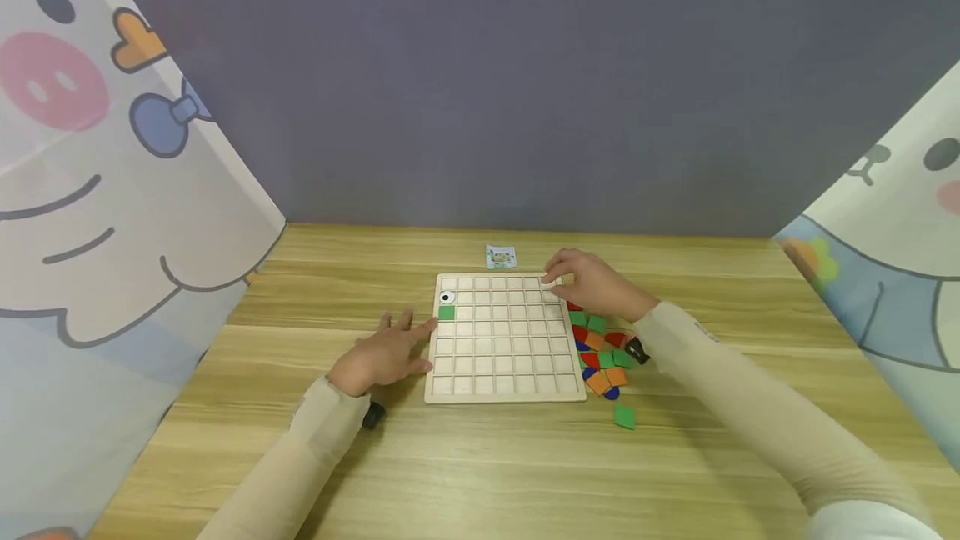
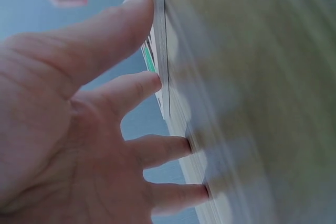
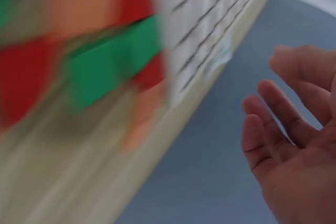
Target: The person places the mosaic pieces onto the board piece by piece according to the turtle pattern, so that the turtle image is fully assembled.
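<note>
A pale wooden grid board [image 1: 502, 344] lies on the table. On its left side, a white tile with a black eye dot [image 1: 447, 297] sits in a cell just above a green square tile [image 1: 446, 312]. My left hand [image 1: 384, 352] is spread flat by the board's left edge; its thumb and index fingertips rest at that edge in the left wrist view, the other fingertips on the tabletop. Over the board's far right corner hovers my right hand [image 1: 596, 286], fingers loosely bent. The right wrist view shows nothing between the fingers [image 3: 262, 140] of this hand.
Loose red, green, orange and blue pieces [image 1: 597, 382] lie heaped along the board's right edge, partly beneath my right forearm. One green piece [image 1: 624, 417] sits apart, nearer to me. Beyond the board lies a small printed card [image 1: 501, 257]. A grey wall [image 1: 480, 107] rises behind the table.
</note>
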`<state>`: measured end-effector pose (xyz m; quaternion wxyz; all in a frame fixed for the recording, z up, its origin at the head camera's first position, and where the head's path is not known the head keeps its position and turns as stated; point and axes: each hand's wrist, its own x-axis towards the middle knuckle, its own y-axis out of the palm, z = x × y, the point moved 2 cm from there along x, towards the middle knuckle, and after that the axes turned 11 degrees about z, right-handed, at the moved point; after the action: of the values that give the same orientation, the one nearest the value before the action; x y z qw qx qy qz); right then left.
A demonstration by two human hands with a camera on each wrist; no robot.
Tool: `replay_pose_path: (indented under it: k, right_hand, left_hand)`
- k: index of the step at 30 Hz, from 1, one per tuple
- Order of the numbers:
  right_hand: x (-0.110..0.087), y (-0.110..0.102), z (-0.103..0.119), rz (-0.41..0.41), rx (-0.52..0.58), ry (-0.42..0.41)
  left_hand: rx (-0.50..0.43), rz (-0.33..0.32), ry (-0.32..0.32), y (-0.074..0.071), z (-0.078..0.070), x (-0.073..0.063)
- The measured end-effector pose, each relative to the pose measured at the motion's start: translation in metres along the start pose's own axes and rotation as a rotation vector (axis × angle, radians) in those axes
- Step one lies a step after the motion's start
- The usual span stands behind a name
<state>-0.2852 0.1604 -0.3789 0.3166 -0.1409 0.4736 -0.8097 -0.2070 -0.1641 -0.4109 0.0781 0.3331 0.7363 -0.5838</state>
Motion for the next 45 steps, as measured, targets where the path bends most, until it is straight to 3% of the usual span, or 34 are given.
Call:
replay_pose_path:
  k: [6,15,24,36,40,45]
  right_hand:
    - [-0.038,0.001,-0.031,-0.038,0.066,0.068]
    - [-0.071,0.014,-0.052,0.0,-0.004,0.048]
    - [-0.08,0.02,-0.059,0.029,0.043,0.066]
    - [-0.071,0.017,-0.064,0.026,0.008,0.114]
    - [-0.069,0.016,-0.061,0.014,-0.002,0.092]
    - [-0.063,0.018,-0.05,-0.013,-0.036,0.001]
  left_hand:
    - [0.001,0.0,-0.004,-0.001,0.002,0.0]
    - [-0.008,-0.002,0.009,-0.001,-0.001,0.0]
    - [-0.018,0.01,0.003,0.0,-0.001,0.001]
    - [-0.017,0.012,-0.008,0.0,-0.001,0.001]
    - [-0.028,0.015,-0.012,0.0,-0.001,0.001]
    - [-0.033,0.017,-0.01,0.0,-0.001,0.002]
